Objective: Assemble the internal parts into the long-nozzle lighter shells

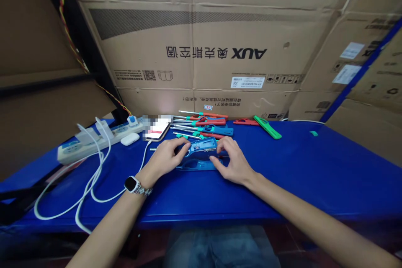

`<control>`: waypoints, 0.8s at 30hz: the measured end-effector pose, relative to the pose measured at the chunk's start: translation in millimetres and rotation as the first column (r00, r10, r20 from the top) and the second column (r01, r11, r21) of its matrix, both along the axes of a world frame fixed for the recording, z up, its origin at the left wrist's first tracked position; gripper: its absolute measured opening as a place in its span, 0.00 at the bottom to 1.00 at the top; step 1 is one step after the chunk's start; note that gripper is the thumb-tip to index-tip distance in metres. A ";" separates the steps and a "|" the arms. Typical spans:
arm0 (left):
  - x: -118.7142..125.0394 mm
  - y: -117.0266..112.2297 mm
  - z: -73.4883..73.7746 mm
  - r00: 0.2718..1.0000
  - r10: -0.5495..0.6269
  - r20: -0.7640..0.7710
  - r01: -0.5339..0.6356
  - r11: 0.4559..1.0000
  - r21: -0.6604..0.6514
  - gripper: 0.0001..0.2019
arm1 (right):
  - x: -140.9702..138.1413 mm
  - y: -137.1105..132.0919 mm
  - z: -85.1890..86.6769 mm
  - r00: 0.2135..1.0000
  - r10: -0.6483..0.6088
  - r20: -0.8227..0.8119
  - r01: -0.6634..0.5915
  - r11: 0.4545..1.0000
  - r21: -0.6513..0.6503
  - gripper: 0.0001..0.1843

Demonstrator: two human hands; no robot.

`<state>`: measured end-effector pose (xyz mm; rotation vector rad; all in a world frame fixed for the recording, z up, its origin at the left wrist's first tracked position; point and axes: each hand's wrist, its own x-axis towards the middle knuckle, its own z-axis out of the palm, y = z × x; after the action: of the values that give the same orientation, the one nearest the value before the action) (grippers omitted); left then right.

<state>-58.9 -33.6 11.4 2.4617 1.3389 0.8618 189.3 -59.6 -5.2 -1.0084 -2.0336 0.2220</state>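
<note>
A blue long-nosed lighter body (201, 147) lies opened on the blue table (314, 171), its inner parts showing. My left hand (166, 158) pinches its left end, where the metal tube begins. The fingers of my right hand (230, 160) curl over its right end. A second blue shell half (196, 165) lies flat just in front, between both hands. I wear a watch on my left wrist.
Behind the hands lies a pile of several red, blue and green lighters (204, 125), and one green lighter (267, 127) lies apart to the right. A phone (157, 129), an earbud case (130, 138), a power strip (94, 140) with white cables lie at left. Cardboard boxes (201, 50) wall the back.
</note>
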 end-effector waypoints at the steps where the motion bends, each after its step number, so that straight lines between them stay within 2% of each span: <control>1: 1.5 -0.9 0.2 1.000 -0.009 -0.009 0.009 1.000 0.007 0.17 | -1.4 0.9 1.9 0.998 -0.020 -0.062 0.018 1.000 -0.025 0.10; 4: 6.5 -2.8 -0.1 0.998 -0.058 -0.041 0.057 0.998 -0.016 0.16 | -5.6 4.2 6.5 0.990 0.006 -0.144 -0.034 0.980 -0.198 0.16; 7: 12.4 -5.6 0.0 0.991 -0.106 -0.077 0.103 0.994 -0.031 0.16 | -8.3 7.0 6.6 0.988 0.093 -0.120 -0.127 0.941 -0.315 0.13; 10: 18.5 -10.7 1.1 0.990 -0.103 -0.092 0.115 0.983 0.140 0.12 | -8.8 7.8 3.3 0.970 0.076 -0.231 -0.171 0.889 -0.424 0.11; 13: 23.5 -15.2 0.7 0.979 -0.141 -0.146 0.186 0.913 0.362 0.12 | -8.6 7.0 1.6 0.930 0.023 -0.367 -0.235 0.806 -0.544 0.14; 15: 25.6 -16.0 -0.9 0.957 -0.186 -0.221 0.267 0.862 0.432 0.12 | -8.7 6.6 2.5 0.907 0.001 -0.420 -0.266 0.776 -0.573 0.16; 17: 27.0 -15.4 -2.8 0.943 -0.199 -0.268 0.306 0.833 0.461 0.12 | -9.1 6.8 4.1 0.894 -0.015 -0.449 -0.288 0.748 -0.598 0.17; 21: 30.3 -12.1 -4.0 0.950 -0.206 -0.236 0.301 0.810 0.504 0.13 | -10.6 8.6 6.9 0.870 -0.057 -0.489 -0.316 0.697 -0.644 0.18; 24: 35.7 -7.8 -2.4 0.960 -0.237 -0.151 0.281 0.814 0.508 0.12 | -11.6 11.4 8.6 0.860 -0.108 -0.499 -0.300 0.684 -0.665 0.18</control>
<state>-23.2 -41.3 8.9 3.0257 0.8196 1.1951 177.7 -48.2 3.3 -1.1334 -1.4892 1.3167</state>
